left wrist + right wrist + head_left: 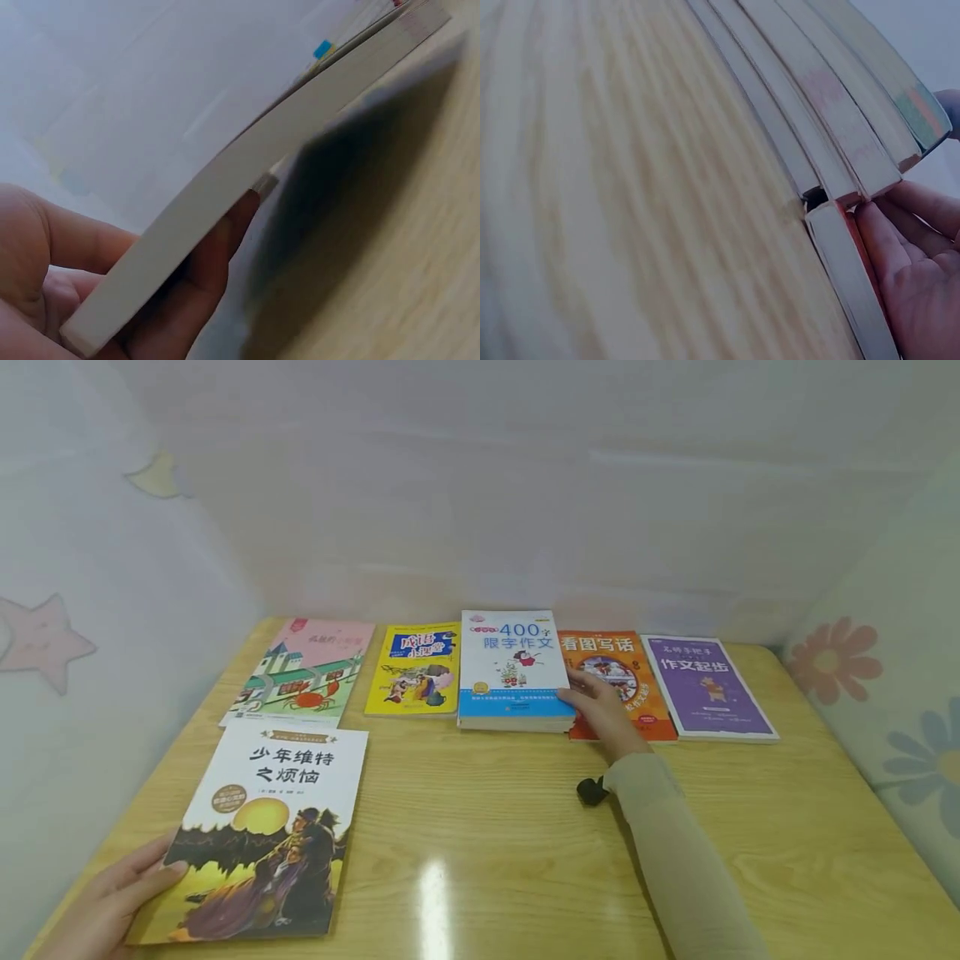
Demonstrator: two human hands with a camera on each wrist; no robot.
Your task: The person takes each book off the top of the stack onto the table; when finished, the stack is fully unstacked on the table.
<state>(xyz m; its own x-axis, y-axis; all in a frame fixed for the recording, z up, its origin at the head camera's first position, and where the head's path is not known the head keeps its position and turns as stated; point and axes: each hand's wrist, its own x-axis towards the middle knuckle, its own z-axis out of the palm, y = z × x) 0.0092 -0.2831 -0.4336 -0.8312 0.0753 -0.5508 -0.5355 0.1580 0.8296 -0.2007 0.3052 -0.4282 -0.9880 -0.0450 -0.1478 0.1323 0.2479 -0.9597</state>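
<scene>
My left hand (112, 893) holds a paperback book (262, 835) by its lower left edge, thumb on the cover and fingers underneath. The cover is white at the top, with a yellow sun and seated figures below. In the left wrist view the book's page block (217, 180) is tilted and slightly bowed above the tabletop. My right hand (603, 710) grips the right edge of a book stack (513, 668), topped by a white-and-blue book. In the right wrist view, fingers (877, 232) reach under the upper books, beside the page edges (832, 97).
Left of the stack lie a yellow book (412, 672) and a pink-and-green book (303, 672). To its right are an orange book (652, 693), partly covered by my hand, and a purple book (708, 685). Pale cloth walls (480, 510) surround the wooden table (480, 835).
</scene>
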